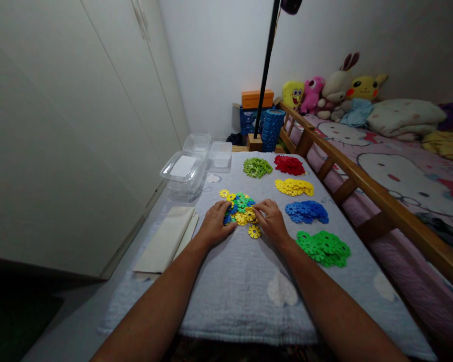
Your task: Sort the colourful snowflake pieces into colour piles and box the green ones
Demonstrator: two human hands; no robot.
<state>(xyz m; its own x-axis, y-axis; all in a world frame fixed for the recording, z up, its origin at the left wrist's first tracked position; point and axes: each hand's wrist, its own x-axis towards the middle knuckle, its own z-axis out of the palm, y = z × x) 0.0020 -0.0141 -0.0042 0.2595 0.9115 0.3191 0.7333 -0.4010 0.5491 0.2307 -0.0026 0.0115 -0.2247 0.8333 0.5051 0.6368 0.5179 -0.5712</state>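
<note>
A mixed heap of yellow, green and blue snowflake discs (240,208) lies in the middle of a pale quilted cloth (245,281). My left hand (215,222) rests at the heap's left side, fingers curled down onto the discs. My right hand (271,217) lies at its right side, fingertips pinched at the yellow discs. One yellow disc (254,232) sits alone between my hands. To the right lie sorted piles: light green (257,167), red (289,165), yellow (294,187), blue (306,211) and green (323,248).
Clear plastic tubs (191,168) stand at the back left, a folded cream cloth (168,240) at the left. A wooden bed rail (358,181) runs along the right, with plush toys (334,85) behind. A black pole (266,70) rises at the back.
</note>
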